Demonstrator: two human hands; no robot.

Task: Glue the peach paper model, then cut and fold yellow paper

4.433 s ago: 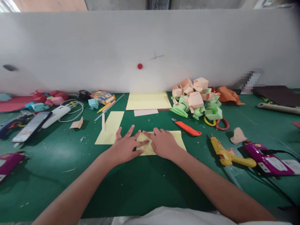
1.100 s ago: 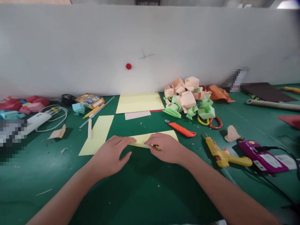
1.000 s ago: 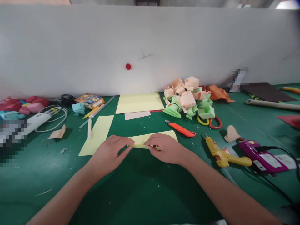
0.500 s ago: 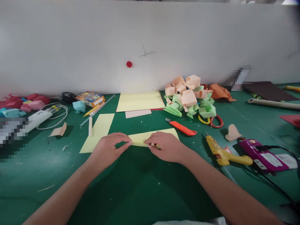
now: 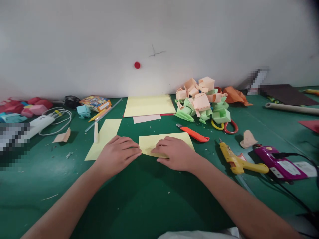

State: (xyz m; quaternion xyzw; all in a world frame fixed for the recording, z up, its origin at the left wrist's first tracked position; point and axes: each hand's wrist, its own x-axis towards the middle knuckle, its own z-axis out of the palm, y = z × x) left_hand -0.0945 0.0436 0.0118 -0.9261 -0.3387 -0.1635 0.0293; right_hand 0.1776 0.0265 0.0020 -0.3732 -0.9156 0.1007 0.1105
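Note:
A pale yellow paper piece (image 5: 183, 141) lies on the green table between my hands. My left hand (image 5: 122, 154) has its fingers pressed together, with the fingertips at the paper's left edge. My right hand (image 5: 174, 152) rests on the paper's middle and near edge, fingers slightly apart and curved over it. Left of my left hand is a yellow paper strip (image 5: 109, 131) with a white stick (image 5: 96, 132) on its left edge. Behind the paper lie a yellow sheet stack (image 5: 149, 105) and an orange-red cutter (image 5: 194, 134).
Folded peach and green papers (image 5: 201, 101) are heaped at the back right, beside scissors (image 5: 230, 126). A yellow glue gun (image 5: 239, 162) and a purple power box (image 5: 280, 164) sit at the right. A white power strip (image 5: 40, 124) and pink paper shapes (image 5: 38, 109) lie left.
The paper between my hands now lies flatter, with more of its face showing. My left fingers have come closer together, and my right fingers have spread over the paper.

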